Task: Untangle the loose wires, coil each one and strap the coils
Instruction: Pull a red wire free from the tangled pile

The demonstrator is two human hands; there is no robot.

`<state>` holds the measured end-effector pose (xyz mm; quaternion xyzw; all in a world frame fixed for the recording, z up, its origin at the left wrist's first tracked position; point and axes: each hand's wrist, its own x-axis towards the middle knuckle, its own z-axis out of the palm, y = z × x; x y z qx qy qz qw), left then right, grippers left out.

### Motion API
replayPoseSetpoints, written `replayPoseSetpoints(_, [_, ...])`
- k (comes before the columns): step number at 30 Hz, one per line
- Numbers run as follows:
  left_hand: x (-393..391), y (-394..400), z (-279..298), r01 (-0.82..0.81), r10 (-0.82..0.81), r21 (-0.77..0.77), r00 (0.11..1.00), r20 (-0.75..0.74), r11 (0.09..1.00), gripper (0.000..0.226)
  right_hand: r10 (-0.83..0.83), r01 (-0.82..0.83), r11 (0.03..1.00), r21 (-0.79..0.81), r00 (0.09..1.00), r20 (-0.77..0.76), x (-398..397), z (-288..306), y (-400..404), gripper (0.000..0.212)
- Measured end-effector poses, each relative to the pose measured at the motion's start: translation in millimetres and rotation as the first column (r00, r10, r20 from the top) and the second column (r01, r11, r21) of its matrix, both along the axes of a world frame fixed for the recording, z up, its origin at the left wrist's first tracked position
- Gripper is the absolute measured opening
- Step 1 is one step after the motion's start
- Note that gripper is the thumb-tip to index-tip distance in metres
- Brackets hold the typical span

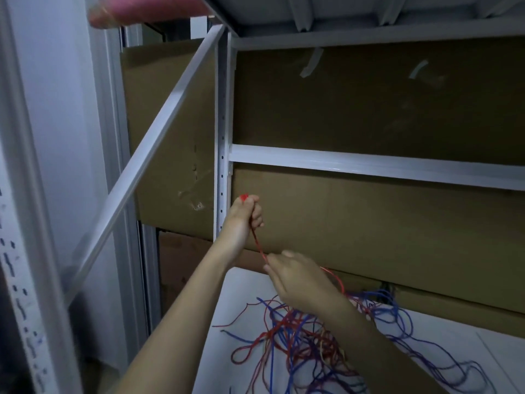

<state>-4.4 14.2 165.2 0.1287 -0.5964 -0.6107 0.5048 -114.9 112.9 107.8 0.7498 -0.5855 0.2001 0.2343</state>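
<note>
A tangled heap of red and blue wires [306, 345] lies on a white shelf surface [235, 297] at the lower right. My left hand [245, 216] is raised above the shelf and grips the end of a red wire [258, 243], whose tip sticks out above the fist. The red wire runs taut down to my right hand [295, 275], which holds it lower down. Behind my right hand the wire arcs back into the heap.
White metal shelving surrounds the work: an upright post [223, 132], a crossbeam [369, 164] and a diagonal brace [153, 146]. Brown cardboard [369, 103] backs the shelf. A pink object [147, 9] lies on the top shelf at the upper left.
</note>
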Motion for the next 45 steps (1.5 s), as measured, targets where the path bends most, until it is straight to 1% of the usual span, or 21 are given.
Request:
replayPoseSetpoints(3, [-1.6,-3.8,-15.7,-0.16,0.282,-0.375,0.912,0.298,0.913,0.015,0.07,-0.069,0.996,-0.047,0.997,0.023,1.2,-0.2,11.8,0.024])
replayPoseSetpoints(5, [0.6,-6.8,-24.8,-0.108,0.433,-0.584,0.78,0.452,0.804,0.017,0.081,-0.075,0.995,-0.06,0.992,0.101,-2.4,0.3,16.0,0.025])
replayPoseSetpoints(7, [2.9,-6.0,-29.5,0.017,0.51,-0.687,0.657,0.555,0.726,0.02,0.083,-0.063,0.992,-0.108,0.978,0.194,-12.1,4.1,18.7,0.021])
replayPoseSetpoints(9, [4.2,-1.2,-32.7,0.081,0.456,-0.659,0.66,0.597,0.748,0.024,0.085,-0.051,0.985,-0.164,0.975,0.205,-24.7,8.6,20.0,0.015])
replayPoseSetpoints(12, [4.6,13.8,-37.6,0.11,0.301,-0.527,0.715,0.631,0.843,0.021,0.084,-0.027,0.972,-0.235,0.969,0.234,-40.9,13.2,15.7,0.006])
replayPoseSetpoints(13, [4.5,19.2,-37.5,0.136,0.262,-0.491,0.708,0.655,0.861,0.031,0.079,-0.011,0.967,-0.254,0.963,0.259,-43.5,13.6,13.0,0.005])
replayPoseSetpoints(15, [3.8,26.1,-37.0,0.213,0.225,-0.487,0.687,0.691,0.847,0.046,0.091,0.0,0.959,-0.284,0.948,0.305,-46.6,12.8,6.6,0.007])
replayPoseSetpoints(18, [6.8,29.0,-34.1,0.262,0.207,-0.511,0.696,0.688,0.818,0.043,0.155,-0.046,0.966,-0.253,0.89,0.429,-46.9,10.6,-0.3,0.006])
replayPoseSetpoints(22, [16.3,29.7,-39.2,0.224,-0.051,-0.313,0.877,0.478,0.923,0.041,0.131,-0.065,0.991,-0.119,0.695,0.707,-50.6,-0.9,5.1,0.024])
replayPoseSetpoints(24, [20.3,25.5,-39.8,0.101,-0.02,-0.205,0.932,0.361,0.973,0.041,0.037,-0.09,0.996,0.027,0.646,0.763,-54.5,-15.2,12.4,0.018])
replayPoseSetpoints(27, [21.5,18.4,-38.1,-0.005,0.037,-0.119,0.961,0.272,0.993,0.042,-0.057,-0.074,0.99,0.121,0.573,0.817,-58.9,-36.9,22.0,0.016])
replayPoseSetpoints(30, [18.6,21.4,-33.2,-0.058,0.08,-0.106,0.971,0.224,0.993,0.043,-0.21,0.113,0.976,0.186,0.718,0.663,-62.7,-44.6,27.0,0.038])
replayPoseSetpoints(32, [15.7,24.7,-28.9,-0.078,0.098,-0.108,0.976,0.197,0.991,0.042,-0.311,0.275,0.95,0.146,0.803,0.509,-64.0,-40.1,27.7,0.038])
replayPoseSetpoints(34, [13.2,27.2,-24.2,-0.097,0.114,-0.105,0.979,0.171,0.99,0.041,-0.331,0.325,0.941,0.095,0.821,0.465,-64.2,-24.7,25.3,0.033])
replayPoseSetpoints(36, [12.5,28.8,-19.7,-0.112,0.122,-0.073,0.982,0.142,0.991,0.041,-0.216,0.26,0.965,0.03,0.725,0.654,-67.1,-0.7,20.4,0.029])
replayPoseSetpoints(38, [12.1,29.6,-17.8,-0.12,0.129,-0.069,0.981,0.145,0.99,0.041,0.031,0.245,0.956,-0.164,0.469,0.883,-68.9,28.6,17.3,0.021])
replayPoseSetpoints(39, [11.2,30.4,-18.0,-0.12,0.132,-0.084,0.978,0.164,0.989,0.041,0.146,0.28,0.928,-0.248,0.337,0.93,-69.6,38.9,16.2,0.017])
replayPoseSetpoints(40, [9.9,31.5,-18.9,-0.12,0.137,-0.102,0.973,0.185,0.988,0.042,0.213,0.308,0.906,-0.29,0.26,0.942,-71.9,44.7,14.8,0.016])
replayPoseSetpoints(41, [8.3,32.4,-20.0,-0.124,0.145,-0.115,0.969,0.198,0.986,0.042,0.213,0.301,0.911,-0.282,0.242,0.947,-74.5,47.1,12.7,0.019])
replayPoseSetpoints(44, [5.4,32.9,-21.7,-0.165,0.185,-0.116,0.962,0.199,0.979,0.042,-0.008,0.092,0.996,-0.019,0.282,0.959,-75.2,53.9,8.3,0.029])
replayPoseSetpoints(45, [5.0,32.1,-21.5,-0.176,0.196,-0.114,0.96,0.2,0.978,0.043,0.028,0.067,0.997,-0.047,0.266,0.964,-75.6,60.2,8.4,0.03])
